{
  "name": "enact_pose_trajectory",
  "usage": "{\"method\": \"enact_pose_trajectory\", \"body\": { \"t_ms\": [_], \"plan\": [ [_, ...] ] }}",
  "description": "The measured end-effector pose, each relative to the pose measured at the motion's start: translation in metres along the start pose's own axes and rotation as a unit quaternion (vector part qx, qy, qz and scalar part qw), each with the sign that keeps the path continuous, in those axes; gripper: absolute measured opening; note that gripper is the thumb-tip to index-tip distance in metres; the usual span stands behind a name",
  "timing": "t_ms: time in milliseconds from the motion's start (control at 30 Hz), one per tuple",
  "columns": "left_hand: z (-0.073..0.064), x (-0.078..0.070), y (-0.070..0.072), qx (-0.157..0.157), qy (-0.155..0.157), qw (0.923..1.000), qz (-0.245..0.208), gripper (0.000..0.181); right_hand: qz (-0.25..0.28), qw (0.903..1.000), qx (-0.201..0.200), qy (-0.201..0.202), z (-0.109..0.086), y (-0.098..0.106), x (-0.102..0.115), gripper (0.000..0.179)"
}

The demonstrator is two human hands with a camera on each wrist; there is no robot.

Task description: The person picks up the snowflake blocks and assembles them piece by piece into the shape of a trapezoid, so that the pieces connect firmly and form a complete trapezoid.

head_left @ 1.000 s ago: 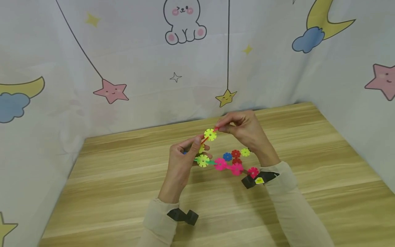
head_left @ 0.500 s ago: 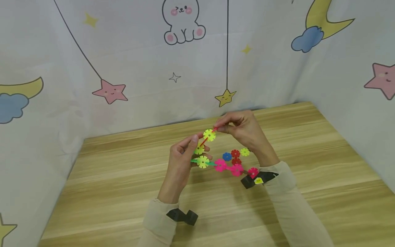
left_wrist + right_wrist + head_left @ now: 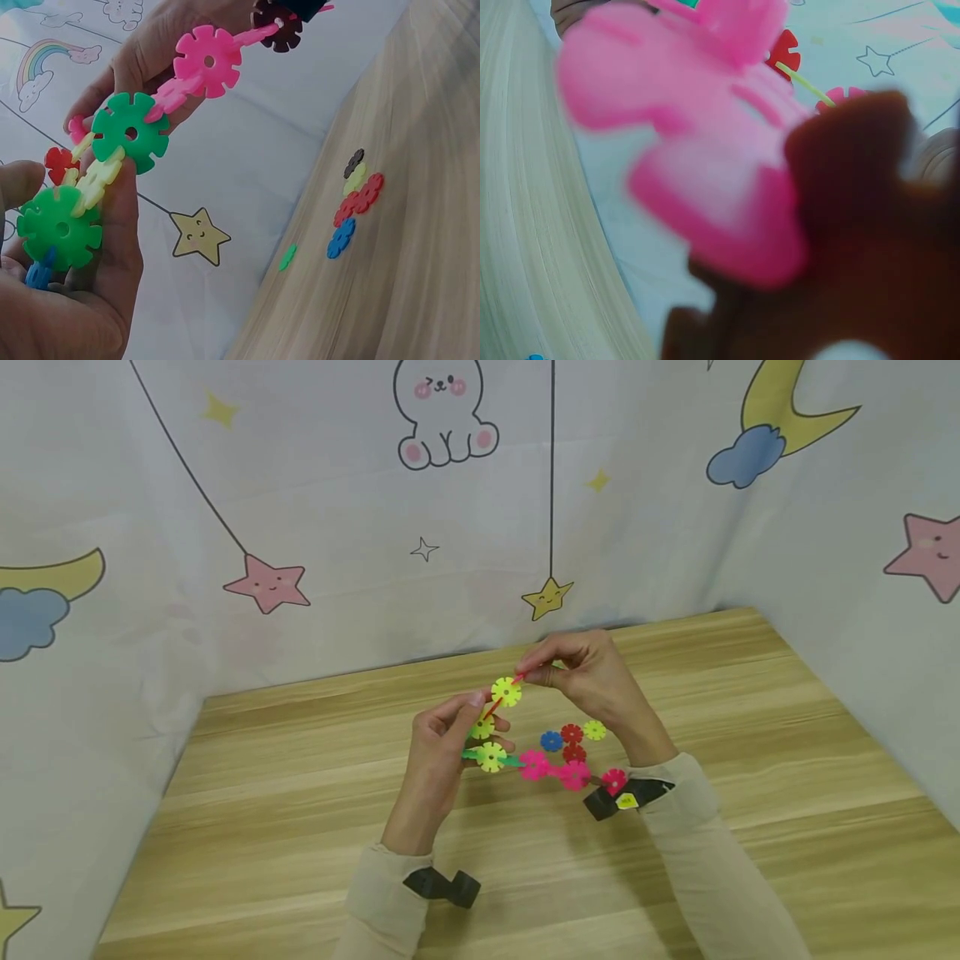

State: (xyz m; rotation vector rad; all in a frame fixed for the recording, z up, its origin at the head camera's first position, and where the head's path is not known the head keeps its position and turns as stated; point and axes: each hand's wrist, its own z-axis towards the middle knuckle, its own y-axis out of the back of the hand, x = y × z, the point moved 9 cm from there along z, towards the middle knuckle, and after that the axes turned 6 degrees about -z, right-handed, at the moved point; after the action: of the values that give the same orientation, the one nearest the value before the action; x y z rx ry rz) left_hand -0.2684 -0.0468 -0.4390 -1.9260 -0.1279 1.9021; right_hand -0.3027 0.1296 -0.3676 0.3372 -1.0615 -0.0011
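Observation:
Notched plastic discs are slotted together into a chain held above the table. My left hand (image 3: 442,735) grips its bend, thumb near a green disc (image 3: 61,227) and a blue one (image 3: 41,271). One branch runs up through a yellow disc (image 3: 506,692) to a pink disc (image 3: 77,129), which my right hand (image 3: 592,685) pinches between thumb and index finger. Another branch extends right, with a yellow-green disc (image 3: 491,757) and two pink discs (image 3: 575,775), toward the right wrist. Blurred pink and dark brown discs (image 3: 750,315) fill much of the right wrist view.
On the wooden table (image 3: 300,802), loose discs lie beyond the chain: blue (image 3: 551,741), red (image 3: 572,733), yellow (image 3: 595,730) and dark brown (image 3: 355,163). A green disc (image 3: 288,257) lies nearer the printed curtain (image 3: 360,577) behind the table. Each wrist wears a black camera strap (image 3: 431,882).
Both hands stay on the chain. The right hand and the upper yellow disc have shifted slightly left and down, and a bit of green now shows behind the right hand.

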Motion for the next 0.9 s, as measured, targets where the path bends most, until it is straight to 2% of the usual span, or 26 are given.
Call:
{"method": "enact_pose_trajectory", "body": {
  "t_ms": [400,567,767,900],
  "plan": [
    [0.0002,0.001,0.0027,-0.016,0.001,0.9998,0.009,0.033,0.011,0.9999,0.003,-0.002,-0.0002,-0.0029,0.0009,0.02],
    [-0.0005,0.0013,0.0036,-0.025,0.011,0.9996,0.01,0.034,0.005,1.0,-0.005,-0.005,0.0003,-0.003,-0.0001,0.02],
    [-0.0014,0.0017,-0.0002,-0.001,0.029,0.9996,0.006,0.047,-0.005,0.9999,-0.011,-0.006,0.0004,-0.0016,-0.0006,0.009],
    [-0.0021,0.0013,-0.0026,0.02,0.037,0.9991,0.005,0.054,-0.009,0.9999,-0.011,-0.008,0.0003,-0.0012,-0.001,0.008]
  ]
}}
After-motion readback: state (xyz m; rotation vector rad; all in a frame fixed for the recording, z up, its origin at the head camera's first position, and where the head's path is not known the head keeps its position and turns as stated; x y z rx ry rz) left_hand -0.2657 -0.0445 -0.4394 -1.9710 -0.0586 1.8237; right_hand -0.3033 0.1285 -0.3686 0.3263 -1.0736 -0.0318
